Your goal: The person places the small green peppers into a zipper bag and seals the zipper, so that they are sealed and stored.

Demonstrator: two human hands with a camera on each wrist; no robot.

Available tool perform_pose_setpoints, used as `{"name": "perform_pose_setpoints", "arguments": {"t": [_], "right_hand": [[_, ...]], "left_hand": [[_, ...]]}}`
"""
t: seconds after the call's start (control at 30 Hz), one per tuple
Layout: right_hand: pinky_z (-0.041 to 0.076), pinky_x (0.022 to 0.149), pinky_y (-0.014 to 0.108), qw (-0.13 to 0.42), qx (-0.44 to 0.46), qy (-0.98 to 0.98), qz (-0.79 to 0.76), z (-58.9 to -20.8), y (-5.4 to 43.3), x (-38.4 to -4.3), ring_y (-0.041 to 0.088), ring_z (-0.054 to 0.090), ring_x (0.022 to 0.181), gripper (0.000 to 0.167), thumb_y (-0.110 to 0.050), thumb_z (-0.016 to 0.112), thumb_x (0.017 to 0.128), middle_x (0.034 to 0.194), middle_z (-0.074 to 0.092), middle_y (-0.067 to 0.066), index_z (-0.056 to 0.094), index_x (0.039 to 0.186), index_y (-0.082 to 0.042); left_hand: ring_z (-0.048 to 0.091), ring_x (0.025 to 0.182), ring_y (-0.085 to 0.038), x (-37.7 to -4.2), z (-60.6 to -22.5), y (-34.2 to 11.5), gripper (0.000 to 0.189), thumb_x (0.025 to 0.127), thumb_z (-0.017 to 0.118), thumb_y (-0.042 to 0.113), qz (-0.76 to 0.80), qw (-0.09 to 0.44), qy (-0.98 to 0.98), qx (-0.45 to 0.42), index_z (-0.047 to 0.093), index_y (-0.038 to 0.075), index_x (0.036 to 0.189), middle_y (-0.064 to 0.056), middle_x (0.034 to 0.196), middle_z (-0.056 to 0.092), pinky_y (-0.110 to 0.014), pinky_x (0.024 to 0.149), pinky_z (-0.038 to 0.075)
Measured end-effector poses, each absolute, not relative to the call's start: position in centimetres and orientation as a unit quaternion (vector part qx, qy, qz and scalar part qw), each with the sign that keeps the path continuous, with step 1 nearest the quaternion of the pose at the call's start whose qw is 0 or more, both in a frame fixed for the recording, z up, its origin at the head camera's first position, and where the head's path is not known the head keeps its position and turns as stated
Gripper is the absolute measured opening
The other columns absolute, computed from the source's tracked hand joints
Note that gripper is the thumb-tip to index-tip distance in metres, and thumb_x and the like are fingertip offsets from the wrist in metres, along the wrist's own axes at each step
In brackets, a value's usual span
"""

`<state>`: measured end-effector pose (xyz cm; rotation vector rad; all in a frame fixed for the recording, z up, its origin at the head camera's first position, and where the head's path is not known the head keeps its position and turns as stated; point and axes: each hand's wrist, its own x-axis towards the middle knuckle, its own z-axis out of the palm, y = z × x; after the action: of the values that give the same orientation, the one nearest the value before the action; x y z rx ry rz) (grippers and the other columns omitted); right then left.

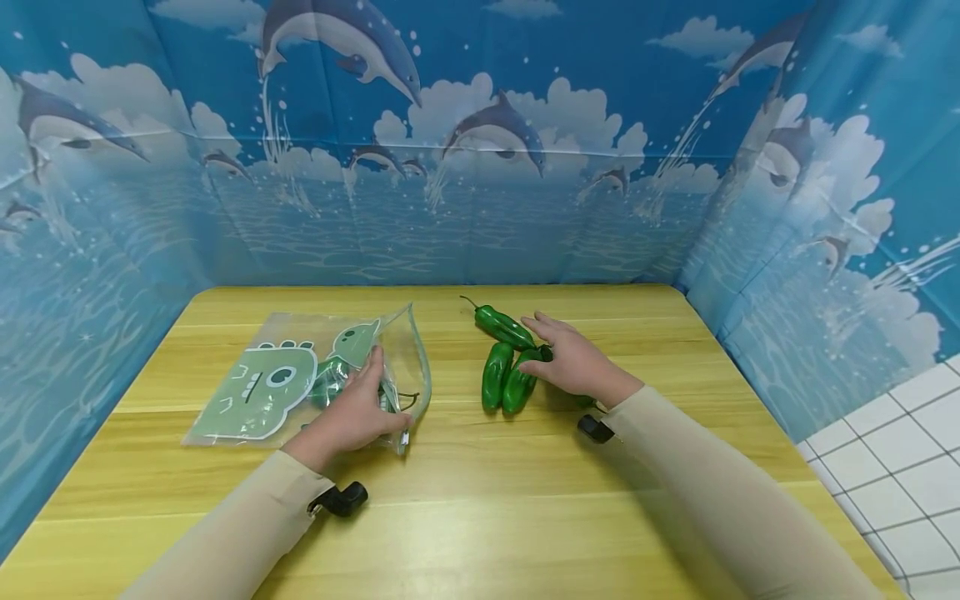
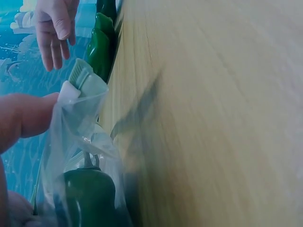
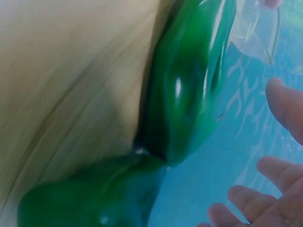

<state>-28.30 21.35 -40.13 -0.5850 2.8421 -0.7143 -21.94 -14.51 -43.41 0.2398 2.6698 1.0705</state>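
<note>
Clearly, my right hand (image 1: 573,362) is spread wide and holds nothing, close by the glossy, elongated green peppers (image 1: 495,377) clustered on the yellow wood-grain tabletop (image 1: 487,517). From their hard, even shine I judge them light, stiff and rather slippery, so a thumb-and-fingers hold around the thick middle should be surer than the thin dark stem (image 1: 469,302), which looks easy to bend. My left hand (image 1: 352,412) pinches the mouth of a clear, soft plastic zip bag (image 1: 258,392) with green cartoon print and a dark green pepper (image 2: 90,196) inside. Its film seems limp, likely to sag shut; the pale green zip rim (image 1: 427,367) looks firmer to grip.
</note>
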Motion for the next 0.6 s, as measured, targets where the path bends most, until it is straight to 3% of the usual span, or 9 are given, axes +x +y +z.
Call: {"name": "perform_pose_setpoints", "arguments": {"t": [0.37, 0.6], "right_hand": [[0.030, 0.121, 0.071, 0.119, -0.189, 0.948, -0.226, -40.7, 23.5, -28.5, 0.050, 0.018, 0.160, 0.097, -0.037, 0.078, 0.096, 0.177, 0.006, 0.021, 0.018, 0.171, -0.018], [0.030, 0.122, 0.069, 0.141, -0.182, 0.947, -0.225, -41.4, 24.9, -28.4, 0.049, 0.020, 0.159, 0.100, -0.037, 0.079, 0.096, 0.176, 0.011, 0.022, 0.016, 0.171, -0.018]], "left_hand": [[-0.012, 0.158, -0.055, -21.9, -43.1, -14.5, 0.131, 0.087, 0.084, 0.040, 0.370, 0.132, 0.916, 0.081, -0.015, 0.010, 0.168, -0.017, 0.177, -0.010, -0.073, 0.124, 0.004], [-0.013, 0.159, -0.053, -22.0, -43.3, -14.6, 0.130, 0.087, 0.083, 0.039, 0.373, 0.132, 0.915, 0.078, -0.015, 0.010, 0.168, -0.015, 0.177, -0.011, -0.072, 0.125, 0.003]]}}
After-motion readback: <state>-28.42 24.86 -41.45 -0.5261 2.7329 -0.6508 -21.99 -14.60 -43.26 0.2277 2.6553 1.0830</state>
